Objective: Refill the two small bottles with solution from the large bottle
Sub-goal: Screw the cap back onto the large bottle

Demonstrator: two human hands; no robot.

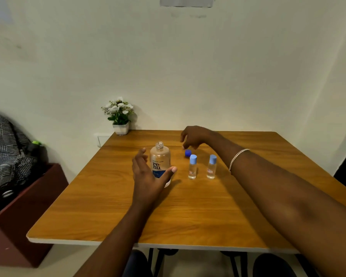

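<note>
The large clear bottle (160,158) stands upright on the wooden table (188,212), its neck uncapped. My left hand (148,174) curves around its lower front, fingers apart and thumb near the label, not clearly gripping. The dark blue cap (188,153) lies on the table behind the small bottles. My right hand (194,136) hovers just above the cap, fingers loosely bent, holding nothing. Two small clear bottles with light blue caps stand upright to the right: one (192,166) nearer the large bottle, the other (211,166) further right.
A white pot of artificial flowers (120,116) sits at the table's far left corner against the wall. A dark red box (28,212) with checked cloth (6,148) stands left of the table. My knees show under the near edge.
</note>
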